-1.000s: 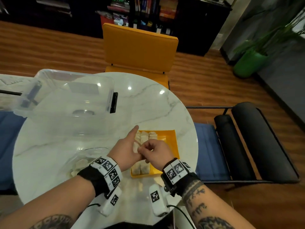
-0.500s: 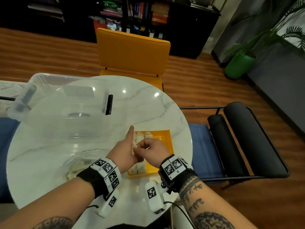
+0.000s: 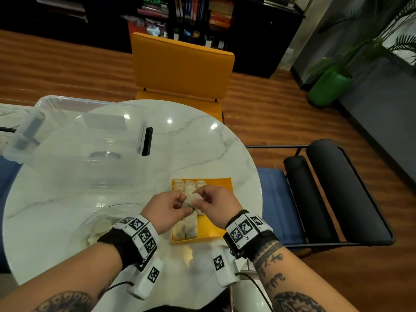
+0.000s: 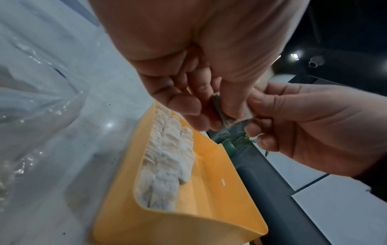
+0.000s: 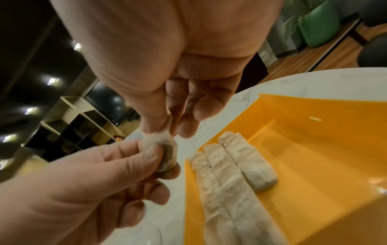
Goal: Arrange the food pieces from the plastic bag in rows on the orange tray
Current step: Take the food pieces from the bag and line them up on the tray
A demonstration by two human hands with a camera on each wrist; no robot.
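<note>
Above the orange tray (image 3: 222,186), both hands (image 3: 190,204) pinch one food piece (image 3: 188,200), clear bin (image 3: 90,140) beyond.

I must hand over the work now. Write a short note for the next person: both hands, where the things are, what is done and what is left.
Left hand and right hand both pinch one food piece above the orange tray.
Tray: two long rows along its left side, a third short row begun beside them; the right part is bare.
Plastic bag lies left of the tray, pieces still inside.
Left to do: place the held piece, then empty the bag.
</note>
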